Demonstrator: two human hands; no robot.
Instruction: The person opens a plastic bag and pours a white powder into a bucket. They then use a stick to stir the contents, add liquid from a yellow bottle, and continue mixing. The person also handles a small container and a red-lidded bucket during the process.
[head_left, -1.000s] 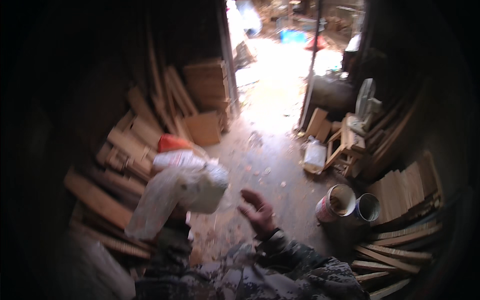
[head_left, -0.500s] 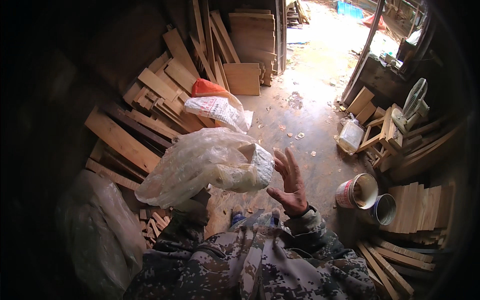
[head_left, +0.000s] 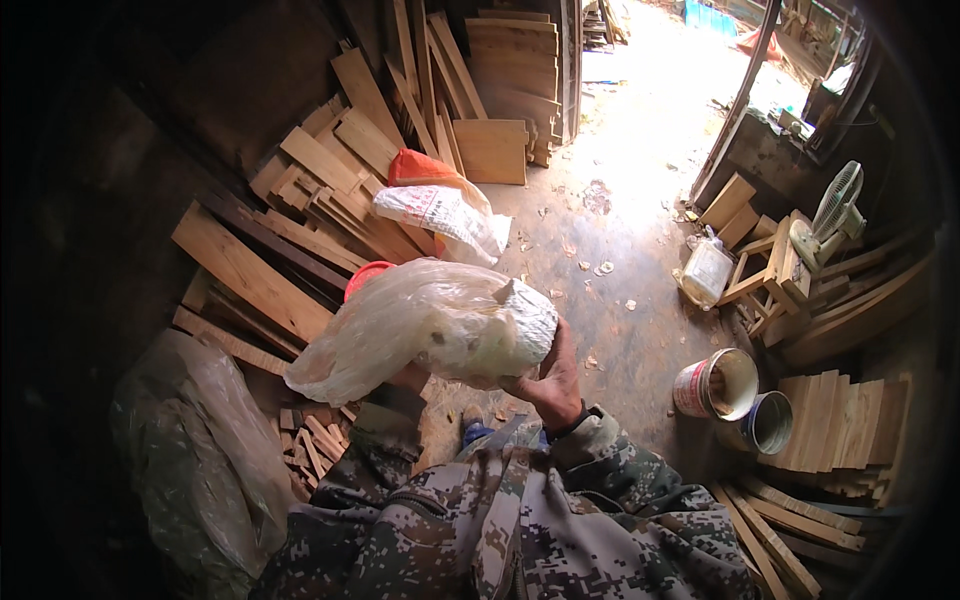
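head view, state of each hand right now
Left hand: cannot tell, mostly hidden under the bagged bundle.
Right hand: closed on the bundle's white end.

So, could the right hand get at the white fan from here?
Probably not: the right hand is on the plastic-wrapped bundle, and the fan stands well off across the floor, by the wooden stool, seemingly beyond reach.

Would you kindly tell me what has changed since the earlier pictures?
The right hand, open and apart from the plastic-wrapped bundle earlier, has moved left and now holds the bundle's right end. A red rounded edge has come into view beyond the bundle. The buckets and fan stayed where they stood.
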